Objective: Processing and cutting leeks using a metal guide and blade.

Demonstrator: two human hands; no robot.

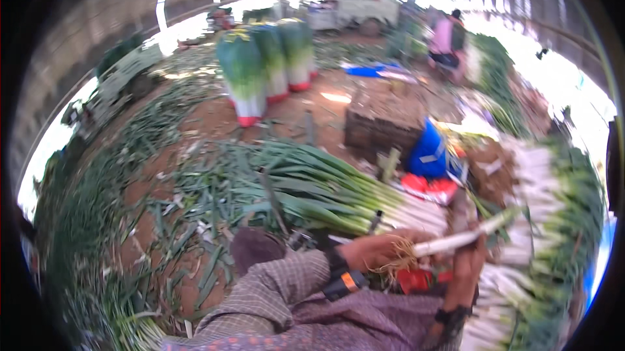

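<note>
A long green onion (451,243) with a white stalk lies slantwise across my lap, its root tuft (398,261) at the left and its green end up to the right. My left hand (372,251) is closed at the root end, its fingertips partly hidden. Further along the stalk, my right hand (470,256) grips it from below, somewhat blurred. Just beyond my hands lies a heap of green onions (338,198), leaves to the left and white stalks to the right. Red material (416,279) shows beneath the held stalk.
Rows of green onions (530,221) line my right side. Ahead stand a brown block (384,120), a blue bag-like thing (428,149) and a red packet (430,187). Tall wrapped bundles (242,77) stand farther off. A person (448,45) and a pale vehicle (368,9) are behind. Leaf scraps (137,149) litter the left.
</note>
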